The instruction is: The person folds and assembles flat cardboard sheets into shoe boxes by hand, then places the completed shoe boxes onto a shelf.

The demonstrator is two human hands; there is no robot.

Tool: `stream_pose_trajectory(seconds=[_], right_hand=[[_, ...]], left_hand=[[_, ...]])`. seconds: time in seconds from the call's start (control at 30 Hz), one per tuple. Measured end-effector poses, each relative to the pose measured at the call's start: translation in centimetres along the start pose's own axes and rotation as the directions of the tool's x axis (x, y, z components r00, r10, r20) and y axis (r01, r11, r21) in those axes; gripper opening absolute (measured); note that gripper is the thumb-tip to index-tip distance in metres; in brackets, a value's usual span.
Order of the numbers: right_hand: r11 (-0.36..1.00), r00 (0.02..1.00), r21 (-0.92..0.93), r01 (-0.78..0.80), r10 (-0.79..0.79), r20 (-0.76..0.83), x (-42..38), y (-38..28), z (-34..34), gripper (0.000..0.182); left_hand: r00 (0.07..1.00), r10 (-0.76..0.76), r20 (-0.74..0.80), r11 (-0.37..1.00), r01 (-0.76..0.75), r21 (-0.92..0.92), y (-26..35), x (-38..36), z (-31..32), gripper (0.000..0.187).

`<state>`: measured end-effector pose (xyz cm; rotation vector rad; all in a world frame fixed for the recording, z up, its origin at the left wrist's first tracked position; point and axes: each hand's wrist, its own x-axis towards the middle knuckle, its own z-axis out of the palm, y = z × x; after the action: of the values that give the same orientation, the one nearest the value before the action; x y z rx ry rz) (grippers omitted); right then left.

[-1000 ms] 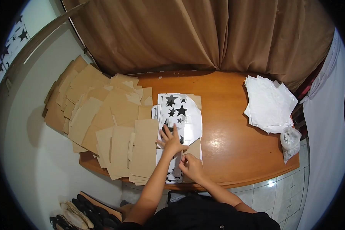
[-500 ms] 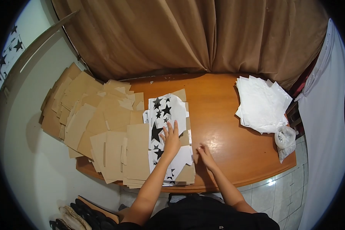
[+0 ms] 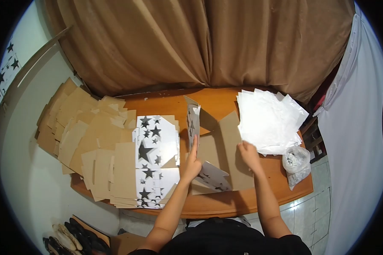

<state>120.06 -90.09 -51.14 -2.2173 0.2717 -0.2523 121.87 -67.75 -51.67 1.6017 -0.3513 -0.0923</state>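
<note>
A partly unfolded cardboard box (image 3: 235, 148) stands on the table in front of me, its plain brown inside showing. Black stars on white cover the outside of its left panel and a front flap. My left hand (image 3: 192, 166) lies with straight fingers flat along that left panel. On the opposite side, my right hand (image 3: 249, 156) is closed on the edge of the right panel, its fingertips partly hidden. Left of the box lies a stack of flat star-printed cardboard sheets (image 3: 168, 146).
Plain brown cardboard pieces (image 3: 102, 131) are heaped across the table's left side. White sheets (image 3: 268, 121) lie in a pile at the right, with a clear plastic bag (image 3: 297, 163) below them. A brown curtain (image 3: 157, 46) hangs behind the wooden table (image 3: 200, 207).
A star-printed piece has come off the stack and moved right, opening into a box shape. Both hands moved with it, the right one closing on its edge. The view has shifted right.
</note>
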Motion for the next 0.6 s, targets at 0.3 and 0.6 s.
stream_pose_trajectory(seconds=[0.3, 0.6], right_hand=[[0.955, 0.999, -0.296, 0.013, -0.003, 0.035, 3.2, 4.4, -7.4, 0.031], [0.961, 0.964, 0.275, 0.003, -0.076, 0.256, 0.8, 4.6, -2.5, 0.042]], left_hand=[[0.969, -0.235, -0.078, 0.897, 0.185, -0.401, -7.2, -5.8, 6.6, 0.062], [0.947, -0.108, -0.302, 0.988, 0.069, -0.137, -6.4, -10.9, 7.1, 0.072]])
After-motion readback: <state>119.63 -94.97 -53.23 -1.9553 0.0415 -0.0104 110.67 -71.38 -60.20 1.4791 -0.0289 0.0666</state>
